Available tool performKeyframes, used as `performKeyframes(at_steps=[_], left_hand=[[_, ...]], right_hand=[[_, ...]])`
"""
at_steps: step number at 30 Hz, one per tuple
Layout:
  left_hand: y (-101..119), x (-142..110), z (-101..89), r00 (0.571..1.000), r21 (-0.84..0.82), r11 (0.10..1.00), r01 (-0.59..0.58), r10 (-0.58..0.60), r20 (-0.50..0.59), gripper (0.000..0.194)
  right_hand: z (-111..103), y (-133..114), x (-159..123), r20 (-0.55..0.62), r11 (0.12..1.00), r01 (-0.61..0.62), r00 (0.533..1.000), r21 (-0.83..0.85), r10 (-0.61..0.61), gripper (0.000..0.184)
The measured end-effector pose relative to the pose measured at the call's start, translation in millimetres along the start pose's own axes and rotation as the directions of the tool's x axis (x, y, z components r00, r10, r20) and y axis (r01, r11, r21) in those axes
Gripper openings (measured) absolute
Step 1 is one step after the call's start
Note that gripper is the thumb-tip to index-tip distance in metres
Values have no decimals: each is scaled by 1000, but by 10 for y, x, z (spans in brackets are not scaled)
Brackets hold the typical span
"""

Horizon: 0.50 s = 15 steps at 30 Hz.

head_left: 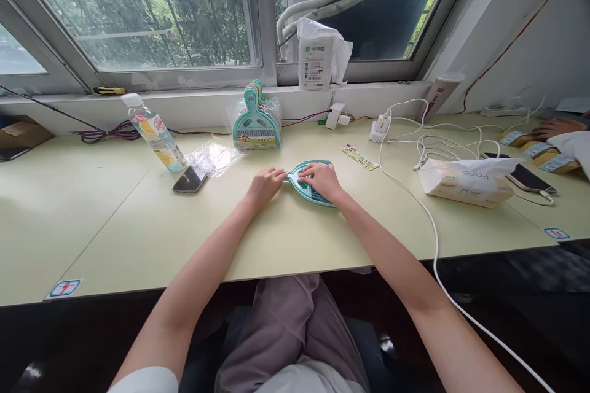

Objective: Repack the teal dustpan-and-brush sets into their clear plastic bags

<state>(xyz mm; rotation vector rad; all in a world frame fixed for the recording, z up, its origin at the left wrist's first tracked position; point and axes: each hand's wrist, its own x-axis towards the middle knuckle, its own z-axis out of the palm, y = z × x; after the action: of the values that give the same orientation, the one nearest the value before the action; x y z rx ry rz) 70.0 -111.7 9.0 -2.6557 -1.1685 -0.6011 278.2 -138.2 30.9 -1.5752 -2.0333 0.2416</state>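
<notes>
A teal mini dustpan [302,191] lies on the table in front of me, its handle pointing left. A small brush [321,194] with dark bristles sits in its pan. My left hand [267,185] is closed around the end of the dustpan's handle. Over the middle of the set is my right hand [322,179], fingers bent and pinching near the neck of the pan; the fingertips partly hide what they grip, which seems to be the brush handle. Farther back, several similar dustpan sets [256,120] stand stacked in clear plastic against the wall.
Left of the hands are a drink bottle [154,135], a phone [190,178] and a crumpled plastic bag [216,156]. A printed label strip [359,157] lies behind right. A tissue pack [465,183], white cables [431,215] and another person's hand [558,128] are at right.
</notes>
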Motion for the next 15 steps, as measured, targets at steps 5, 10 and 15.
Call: performKeyframes(at_steps=[5,10,15], left_hand=[[29,-2,10,1000,-2,1000,19,-19,19,28],[63,11,-13,998,-36,998,58,-57,19,28],[47,3,6,997,31,998,55,-56,45,30]], right_hand=[[5,26,26,14,998,3,1000,56,-4,11],[35,71,41,15,999,25,1000,25,-25,12],[60,65,33,37,999,17,999,-32,-16,16]])
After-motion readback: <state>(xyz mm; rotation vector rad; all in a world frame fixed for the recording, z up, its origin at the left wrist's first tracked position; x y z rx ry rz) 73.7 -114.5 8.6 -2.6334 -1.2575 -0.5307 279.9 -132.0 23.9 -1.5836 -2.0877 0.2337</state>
